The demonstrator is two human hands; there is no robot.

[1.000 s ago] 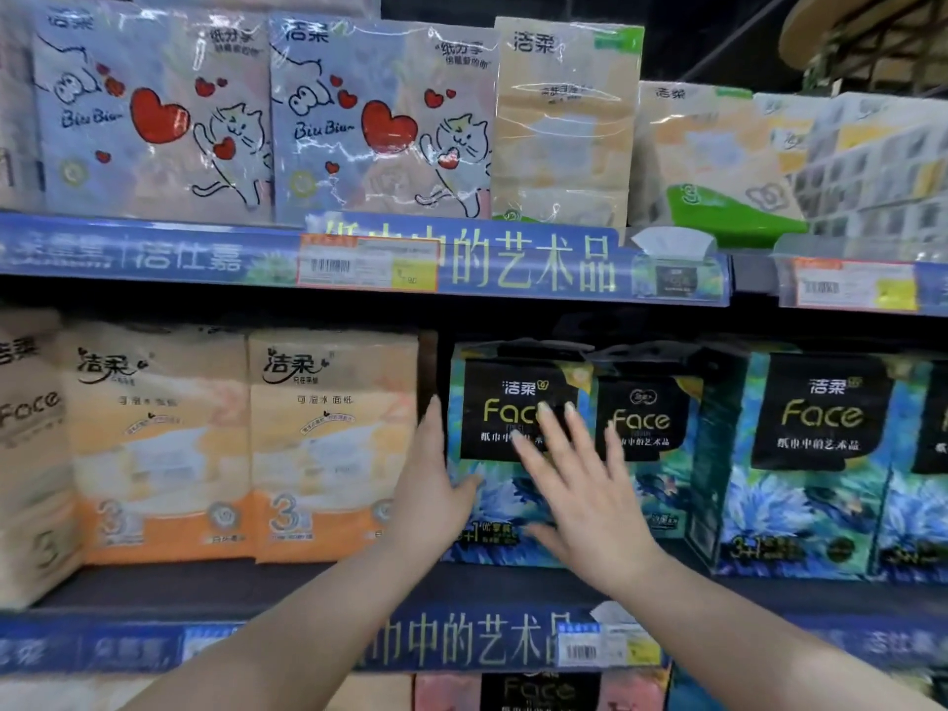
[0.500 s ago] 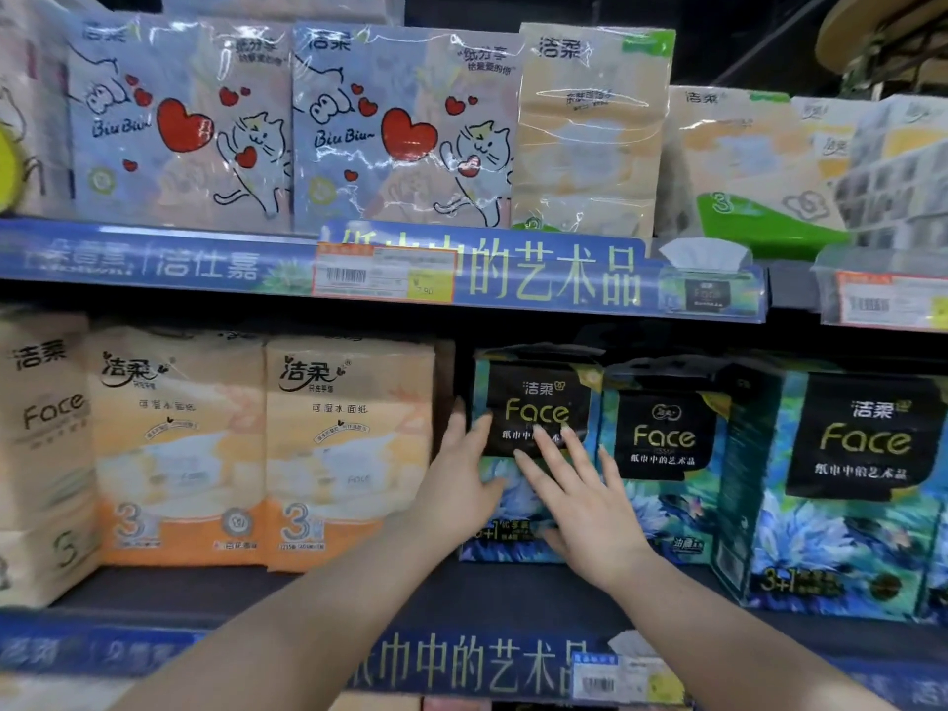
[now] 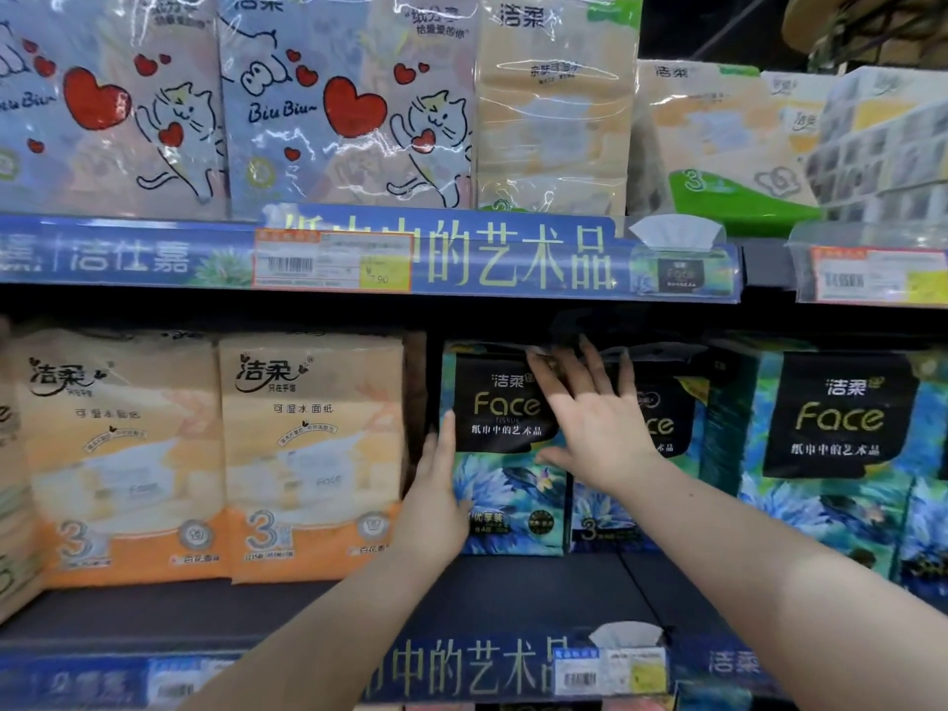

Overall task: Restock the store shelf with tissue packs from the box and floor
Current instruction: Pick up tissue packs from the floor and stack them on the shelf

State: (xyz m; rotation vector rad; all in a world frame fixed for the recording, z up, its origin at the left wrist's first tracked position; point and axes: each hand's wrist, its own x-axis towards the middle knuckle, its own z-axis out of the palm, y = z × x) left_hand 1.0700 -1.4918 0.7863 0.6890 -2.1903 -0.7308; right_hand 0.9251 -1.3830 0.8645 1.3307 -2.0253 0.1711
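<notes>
- Left hand (image 3: 436,484) open, fingers straight, flat against the left edge of the blue Face tissue pack (image 3: 505,497).
- Right hand (image 3: 595,423) open, fingers spread, pressing the pack's upper front.
- Pack upright, long axis vertical, set back on the middle shelf (image 3: 538,592), directly ahead between both hands.
- Orange tissue pack (image 3: 308,454) near on the left; second Face pack (image 3: 667,428) just beside on the right.
- Likely step: squaring the pack in line.
</notes>
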